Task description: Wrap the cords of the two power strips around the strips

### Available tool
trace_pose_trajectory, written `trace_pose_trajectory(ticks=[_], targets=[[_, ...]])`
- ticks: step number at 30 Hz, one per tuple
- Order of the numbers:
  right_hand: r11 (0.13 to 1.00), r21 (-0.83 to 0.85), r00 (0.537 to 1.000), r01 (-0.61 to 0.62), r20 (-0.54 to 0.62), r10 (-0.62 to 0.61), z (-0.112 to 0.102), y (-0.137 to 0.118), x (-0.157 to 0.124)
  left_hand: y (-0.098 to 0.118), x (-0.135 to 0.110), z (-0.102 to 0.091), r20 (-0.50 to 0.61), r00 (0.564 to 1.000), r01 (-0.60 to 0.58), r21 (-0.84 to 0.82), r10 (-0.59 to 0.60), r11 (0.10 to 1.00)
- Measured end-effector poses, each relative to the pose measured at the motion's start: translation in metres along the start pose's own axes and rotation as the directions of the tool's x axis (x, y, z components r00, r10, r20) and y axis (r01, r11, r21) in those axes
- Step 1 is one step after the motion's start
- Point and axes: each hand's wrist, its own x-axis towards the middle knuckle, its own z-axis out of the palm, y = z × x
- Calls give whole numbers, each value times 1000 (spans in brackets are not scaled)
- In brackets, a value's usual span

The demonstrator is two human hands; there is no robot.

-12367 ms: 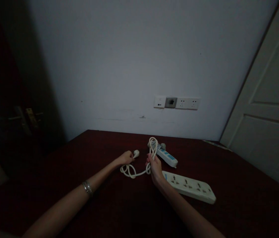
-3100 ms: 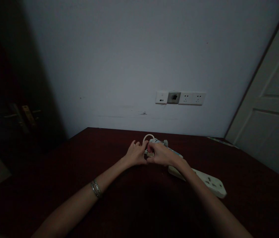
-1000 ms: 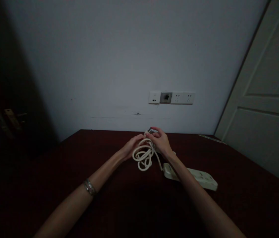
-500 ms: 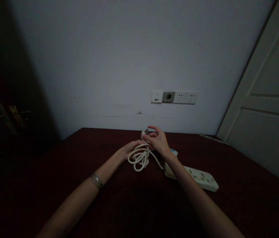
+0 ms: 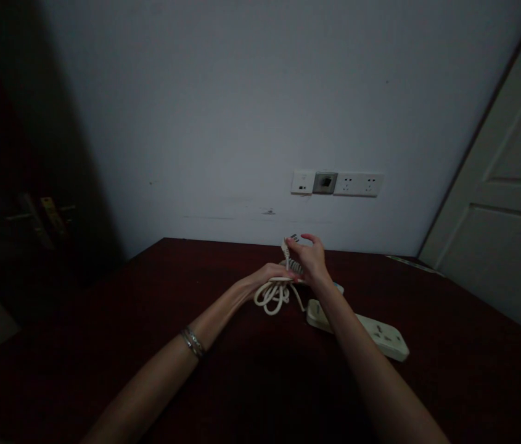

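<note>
A white power strip (image 5: 383,336) lies on the dark red table, partly hidden behind my right forearm. Its white cord (image 5: 273,297) is gathered in loops, and my left hand (image 5: 272,272) is closed around the bundle. Above the loops my right hand (image 5: 309,256) pinches the plug (image 5: 285,245) between thumb and fingers, its metal prongs pointing up and to the right. One length of cord runs from the bundle down to the strip's near end. A small blue and white thing (image 5: 338,288) shows behind my right wrist.
On the wall behind the table (image 5: 205,262) sit white socket plates (image 5: 358,184) and a grey plate (image 5: 325,182). A pale door (image 5: 510,246) stands at the right. At the left is a dark door with a handle (image 5: 54,216).
The plug has risen above the coil, with its prongs now in plainer view. My left hand has turned more over the cord. The whole view has shifted slightly.
</note>
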Motion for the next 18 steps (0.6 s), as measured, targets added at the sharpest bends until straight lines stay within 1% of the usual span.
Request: trace_pose_trajectory(ticks=[3,5,7,11,15,18], targets=[[990,119,992,-79,-84,90,-8,5,8,1,-3,13,46,998,38,-163,-31,986],[984,151,987,-97,-112,115,-13,7,12,1,-5,19,38,999,38,-207,-31,978],[979,173,982,-106,-138,130,-16,9,16,1,-6,23,33,999,29,-163,-24,986],[967,228,970,-116,-182,159,-23,10,22,3,-6,32,30,999,36,-10,-35,999],[956,267,963,-122,-203,180,-28,11,25,4,-7,39,-13,1000,25,125,-23,992],[950,289,961,-115,-211,180,-28,9,25,4,-7,39,-46,999,28,182,-20,983]])
